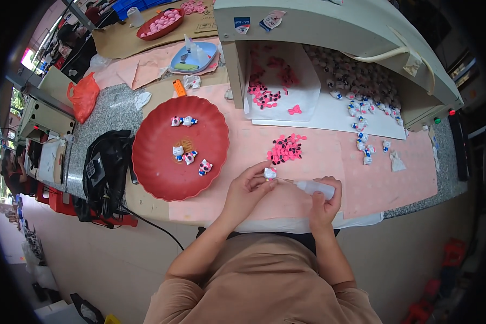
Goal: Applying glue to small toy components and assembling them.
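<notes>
Between the fingers of my left hand (247,189) is a small white cat figurine (270,173) with a touch of pink. My right hand (325,204) is wrapped round a translucent squeeze bottle (314,188), its thin nozzle pointing left at the figurine. Whether the tip touches it I cannot tell. Just beyond my hands, a heap of small pink and black pieces (286,148) lies on the pink cloth (237,146). To the left, a large red scalloped tray (156,162) holds several little figurines (178,153) in white, blue and pink.
A machine hood (340,27) arches over the back right. Beneath it lie more pink pieces (263,96) on white paper and many figurines (362,108). A blue tray (202,65) with bottles stands behind the red one. At the left are a black bag (105,167) and an orange plastic bag (84,97).
</notes>
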